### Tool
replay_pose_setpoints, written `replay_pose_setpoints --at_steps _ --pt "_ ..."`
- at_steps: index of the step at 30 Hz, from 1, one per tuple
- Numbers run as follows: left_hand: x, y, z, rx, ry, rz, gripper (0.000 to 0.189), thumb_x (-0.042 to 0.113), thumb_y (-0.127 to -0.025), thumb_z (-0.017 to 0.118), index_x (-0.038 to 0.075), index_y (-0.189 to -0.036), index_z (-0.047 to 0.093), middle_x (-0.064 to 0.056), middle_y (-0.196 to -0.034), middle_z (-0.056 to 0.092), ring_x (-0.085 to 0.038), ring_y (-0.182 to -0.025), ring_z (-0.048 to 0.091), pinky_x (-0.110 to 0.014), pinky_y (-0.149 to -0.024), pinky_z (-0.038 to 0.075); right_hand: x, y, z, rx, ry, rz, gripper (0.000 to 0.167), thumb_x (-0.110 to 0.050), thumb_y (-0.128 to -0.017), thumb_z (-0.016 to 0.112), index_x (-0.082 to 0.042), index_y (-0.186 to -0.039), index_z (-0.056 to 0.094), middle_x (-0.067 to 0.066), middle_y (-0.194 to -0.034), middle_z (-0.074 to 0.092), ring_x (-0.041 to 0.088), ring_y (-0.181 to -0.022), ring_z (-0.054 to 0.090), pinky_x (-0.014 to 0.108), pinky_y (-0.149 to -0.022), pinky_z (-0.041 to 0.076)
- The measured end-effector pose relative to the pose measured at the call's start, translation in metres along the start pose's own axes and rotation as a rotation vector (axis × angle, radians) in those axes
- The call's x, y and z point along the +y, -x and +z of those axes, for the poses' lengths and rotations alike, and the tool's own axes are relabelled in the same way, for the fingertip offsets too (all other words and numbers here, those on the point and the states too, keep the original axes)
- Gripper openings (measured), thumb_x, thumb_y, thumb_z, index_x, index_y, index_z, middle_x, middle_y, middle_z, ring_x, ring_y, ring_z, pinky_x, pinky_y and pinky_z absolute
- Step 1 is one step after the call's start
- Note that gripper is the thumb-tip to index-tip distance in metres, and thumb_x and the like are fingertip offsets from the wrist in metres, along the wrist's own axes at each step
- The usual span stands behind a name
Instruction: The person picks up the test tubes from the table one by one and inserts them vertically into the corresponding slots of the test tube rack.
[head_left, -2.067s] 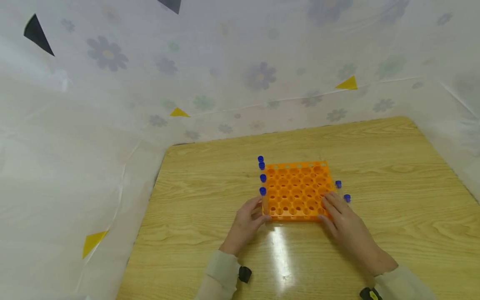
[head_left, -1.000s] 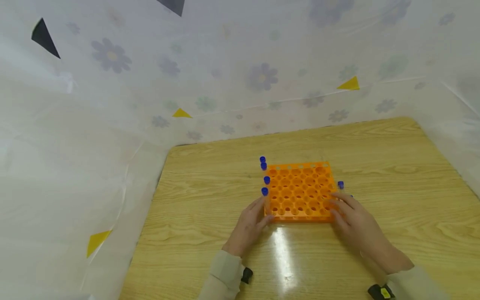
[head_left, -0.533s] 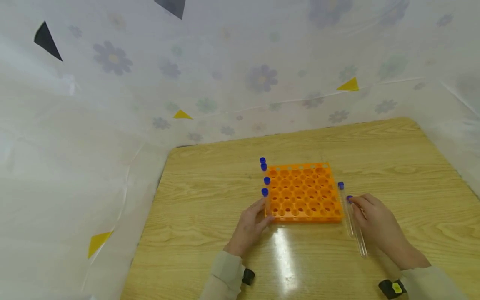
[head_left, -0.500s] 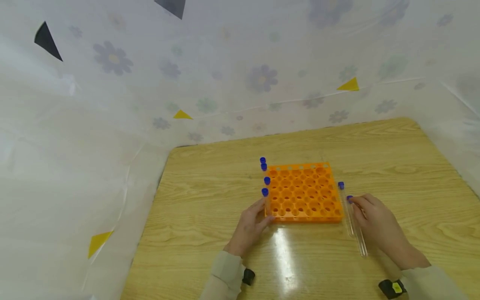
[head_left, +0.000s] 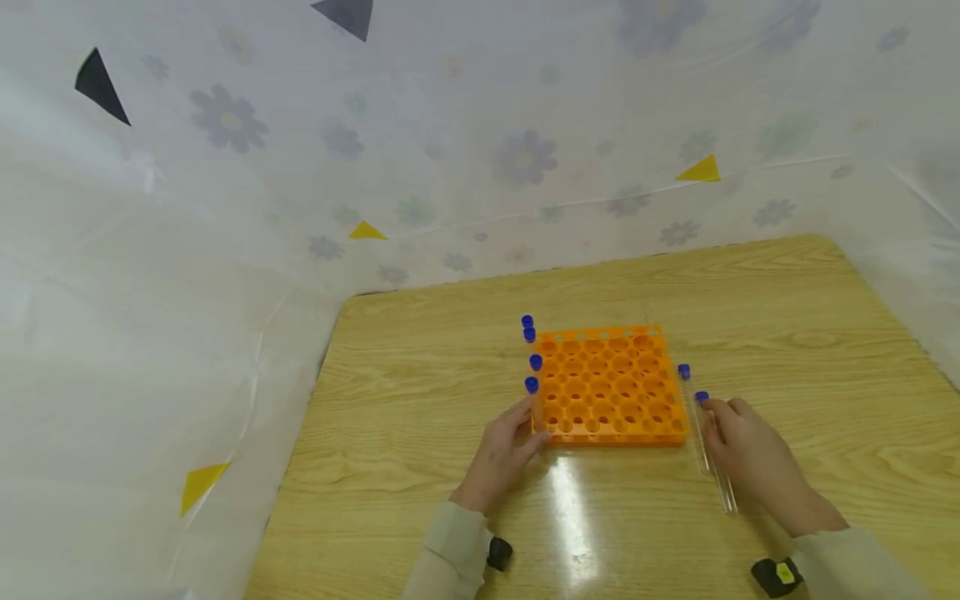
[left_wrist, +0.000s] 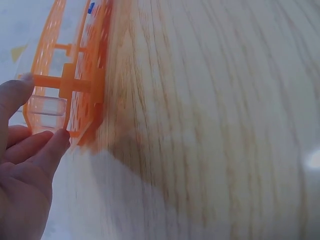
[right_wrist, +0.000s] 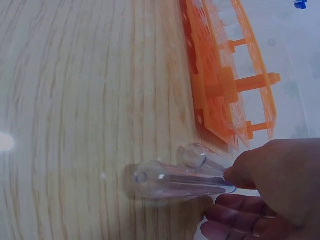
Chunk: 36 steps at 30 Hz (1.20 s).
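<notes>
An orange test tube rack (head_left: 615, 439) with rows of round holes stands on the table. Along its left side, several tubes with blue caps (head_left: 532, 384) stand upright. My left hand (head_left: 495, 457) grips the rack's near left corner, the thumb by the upper plate (left_wrist: 50, 81) in the left wrist view. To the right of the rack lie two clear test tubes with blue caps. My right hand (head_left: 757, 458) pinches the outer test tube (right_wrist: 175, 181) just below its cap. The inner test tube (head_left: 696, 425) lies between it and the rack.
The wooden table (head_left: 405, 367) reaches out around the rack on all sides. Behind it and to the left hangs a pale flowered sheet (head_left: 450, 150) with yellow and black triangles on it.
My right hand has left the rack's right edge, moved right and taken hold of the outer test tube near its cap. The left hand has stayed at the rack's corner.
</notes>
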<state>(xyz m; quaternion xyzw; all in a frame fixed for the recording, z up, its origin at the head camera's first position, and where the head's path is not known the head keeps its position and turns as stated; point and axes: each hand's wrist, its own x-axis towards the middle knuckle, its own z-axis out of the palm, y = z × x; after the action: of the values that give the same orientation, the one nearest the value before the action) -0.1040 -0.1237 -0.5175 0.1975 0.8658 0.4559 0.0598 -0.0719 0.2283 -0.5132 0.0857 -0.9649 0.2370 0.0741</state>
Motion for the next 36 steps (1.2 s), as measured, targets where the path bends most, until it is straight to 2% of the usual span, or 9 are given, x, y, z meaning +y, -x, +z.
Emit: replay_pose_setpoints --at_steps 3,9,12,16,20,29,36 --pt "-0.001 0.001 0.000 -0.004 0.032 -0.016 0.063 0.028 -0.098 0.062 0.023 -0.154 0.036 0.003 -0.153 0.044 -0.012 -0.135 0.049 -0.027 -0.109 0.046 0.000 0.001 0.001 0.004 0.002 0.003 0.031 0.000 -0.090 0.060 0.013 -0.118 0.058 0.025 -0.091 0.059 0.017 -0.063 0.051 0.027 -0.048 0.044" --pt "-0.002 0.002 0.001 -0.004 0.073 -0.021 0.060 0.027 -0.098 0.062 0.020 -0.152 0.039 -0.002 -0.152 0.047 -0.016 -0.134 0.052 -0.027 -0.105 0.049 -0.003 -0.001 0.001 -0.075 -0.016 0.091 0.036 -0.003 -0.092 0.056 0.012 -0.124 0.053 0.026 -0.093 0.057 0.019 -0.063 0.047 0.029 -0.049 0.040" --pt "-0.001 0.001 0.001 -0.006 0.087 -0.033 0.060 0.027 -0.098 0.062 0.020 -0.152 0.039 -0.003 -0.152 0.046 -0.017 -0.133 0.053 -0.027 -0.105 0.049 -0.003 -0.002 0.001 -0.076 -0.016 0.109 0.035 -0.002 -0.091 0.055 0.012 -0.123 0.051 0.029 -0.093 0.056 0.022 -0.063 0.048 0.031 -0.047 0.040" --pt "0.001 0.001 0.001 -0.010 0.091 -0.046 0.061 0.030 -0.098 0.062 0.020 -0.153 0.038 -0.002 -0.153 0.045 -0.016 -0.133 0.052 -0.027 -0.106 0.048 -0.004 -0.003 -0.002 -0.074 -0.001 0.132 0.036 0.000 -0.088 0.055 0.015 -0.120 0.048 0.037 -0.096 0.056 0.033 -0.066 0.056 0.040 -0.046 0.047" --pt "0.002 0.001 0.002 -0.011 0.087 -0.043 0.062 0.031 -0.098 0.061 0.020 -0.154 0.036 -0.002 -0.154 0.043 -0.015 -0.135 0.051 -0.026 -0.107 0.047 -0.004 -0.005 -0.006 -0.112 0.011 0.164 0.042 -0.001 -0.088 0.056 0.019 -0.123 0.045 0.042 -0.102 0.054 0.044 -0.074 0.061 0.049 -0.051 0.052" --pt "-0.002 0.001 0.003 -0.006 0.075 -0.032 0.062 0.031 -0.098 0.061 0.020 -0.154 0.036 -0.002 -0.154 0.044 -0.015 -0.134 0.050 -0.025 -0.106 0.047 -0.001 -0.010 -0.008 -0.164 0.009 0.195 0.041 -0.004 -0.088 0.056 0.020 -0.121 0.046 0.040 -0.101 0.055 0.037 -0.073 0.059 0.044 -0.050 0.049" --pt "-0.001 0.001 0.001 -0.011 0.093 -0.056 0.061 0.030 -0.098 0.061 0.021 -0.154 0.036 -0.001 -0.153 0.044 -0.015 -0.135 0.050 -0.027 -0.107 0.047 -0.001 -0.015 -0.014 -0.181 0.024 0.207 0.042 -0.006 -0.087 0.055 0.021 -0.119 0.049 0.040 -0.103 0.054 0.046 -0.082 0.059 0.054 -0.059 0.052"
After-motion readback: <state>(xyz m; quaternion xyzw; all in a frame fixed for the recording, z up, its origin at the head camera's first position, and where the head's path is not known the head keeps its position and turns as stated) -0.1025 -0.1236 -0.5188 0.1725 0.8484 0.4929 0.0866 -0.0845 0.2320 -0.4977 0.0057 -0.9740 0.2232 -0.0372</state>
